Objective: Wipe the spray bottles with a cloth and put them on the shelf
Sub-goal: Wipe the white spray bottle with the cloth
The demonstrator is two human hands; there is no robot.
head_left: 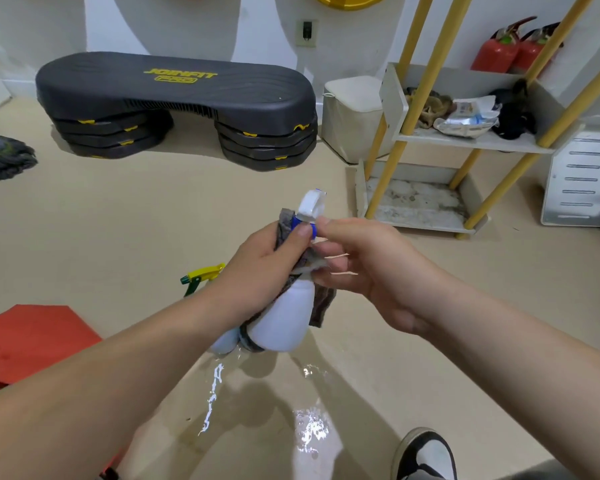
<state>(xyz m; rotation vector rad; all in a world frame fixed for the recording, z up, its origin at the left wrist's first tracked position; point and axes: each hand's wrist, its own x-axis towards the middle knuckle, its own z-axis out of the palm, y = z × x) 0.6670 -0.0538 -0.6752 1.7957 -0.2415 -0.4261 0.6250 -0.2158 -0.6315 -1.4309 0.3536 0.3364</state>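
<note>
Above the wet floor (309, 434) at 6 o'clock, the left hand (257, 271) curls round the cloth (321, 306) and the white spray bottle (284, 317) at its neck, dead centre, likely steadying it while the right hand (368, 271) pinches cloth against the neck to rub. A yellow-triggered bottle (203, 274) waits at 9 o'clock; the shelf (465, 143) stands farther off, at 2 o'clock.

Bare floor (222, 209) is lying open between the spray bottle (284, 320), gripped by the left hand (257, 268) and right hand (364, 268), and the shelf (394, 98). The lower tier (416, 202) is standing free, reachable between the yellow posts (385, 174) crossing its front. The upper tier (520, 145) is carrying rags (430, 109), a foil pack (468, 119) and a black bundle (513, 119), leaving little room. A white bin (350, 119) is crowding the shelf's left side, a slotted white unit (582, 174) its right. A second bottle (201, 277) is sitting just behind the left hand.
</note>
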